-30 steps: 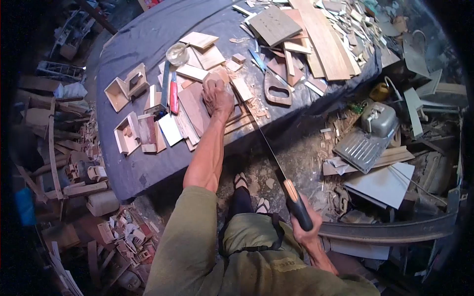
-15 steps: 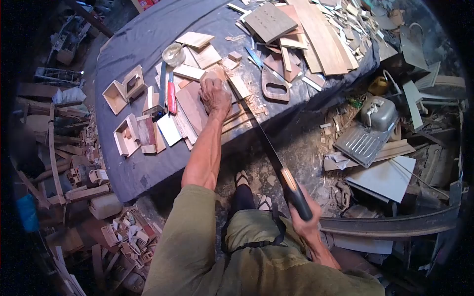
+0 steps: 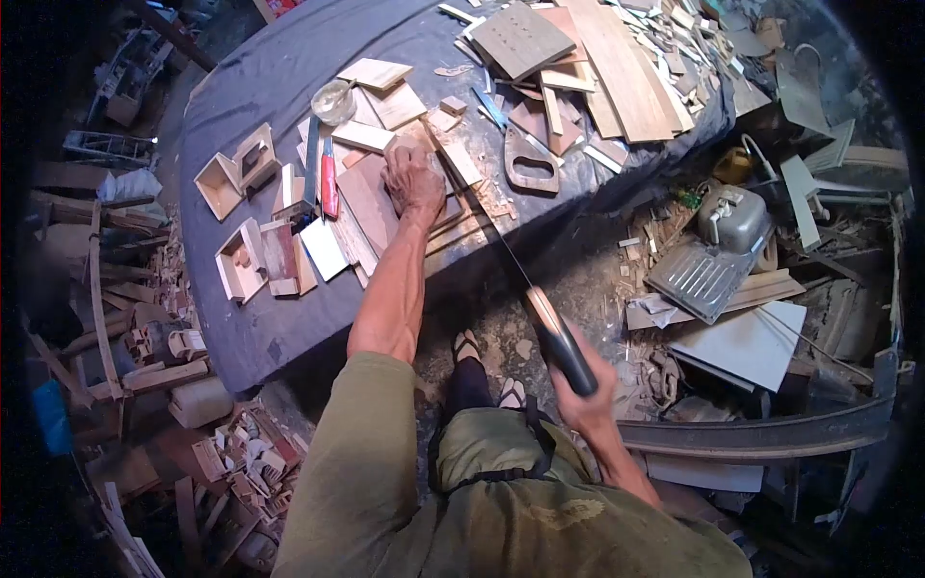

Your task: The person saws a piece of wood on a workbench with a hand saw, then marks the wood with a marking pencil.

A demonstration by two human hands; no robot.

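My right hand is closed round the black handle of a handsaw. Its blade runs up over the near table edge to a light strip of wood, with sawdust around it. My left hand presses down with bent fingers on a piece of wood just left of the blade; the hand covers most of that piece. Beside it lie a brownish board and a red-handled tool. A second saw with a wooden handle rests to the right of the cut.
Small wooden boxes, a glass jar and wood offcuts lie on the dark-covered table. Boards are piled at the back right. On the floor at right are a metal sink and scraps; more scraps lie at left.
My right hand has pushed the handsaw forward, so its handle is closer to the table. My left hand stays in place on the wood; the whole view has shifted slightly.
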